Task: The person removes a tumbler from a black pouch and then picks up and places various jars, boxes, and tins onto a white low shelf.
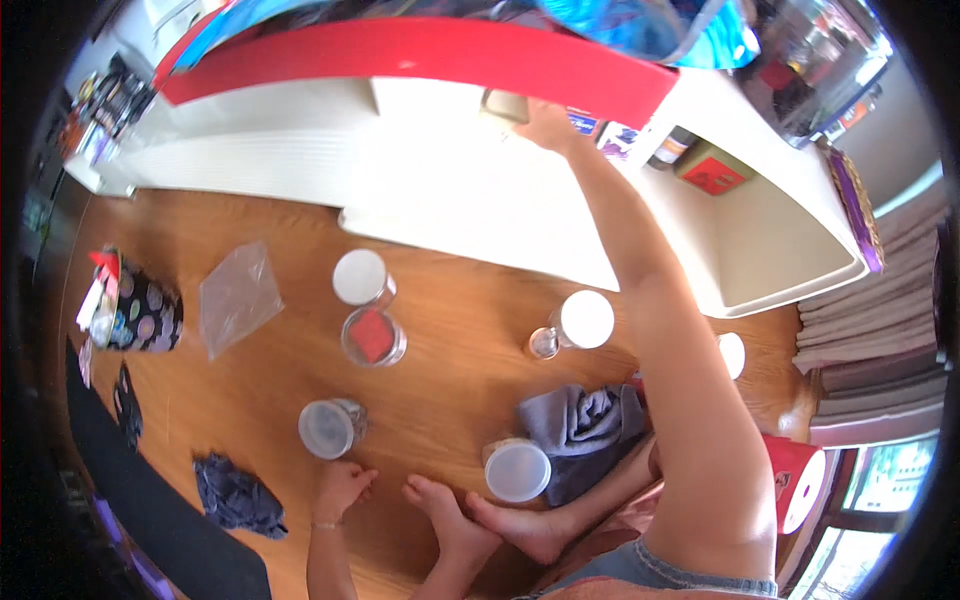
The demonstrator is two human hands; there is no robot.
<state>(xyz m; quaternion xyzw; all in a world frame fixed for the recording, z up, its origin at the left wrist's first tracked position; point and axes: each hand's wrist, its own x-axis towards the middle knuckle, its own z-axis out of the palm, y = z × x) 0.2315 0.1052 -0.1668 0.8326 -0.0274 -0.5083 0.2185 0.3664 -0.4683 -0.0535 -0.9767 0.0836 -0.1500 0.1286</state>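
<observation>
My right arm stretches up into a white cabinet (465, 187). There my right hand (551, 126) is beside a beige box-like item (507, 106), its fingertips partly hidden under the red top edge (420, 49). Whether it grips the item is unclear. Down by my feet, my left hand (343, 487) hangs low near the wooden floor, fingers loosely bent and nothing visible in it. Just above it stands a jar with a translucent lid (327, 430). Another translucent-lidded jar (517, 471) is in front of my foot, beside a folded grey cloth (585, 420).
White-lidded jars (360, 277) (586, 319) stand on the floor, one beside a jar with red contents (373, 335), the other beside a small glass jar (544, 343). Leftward lie a clear plastic bag (241, 300), a dark blue cloth (238, 495) and a flower-patterned bin (146, 311).
</observation>
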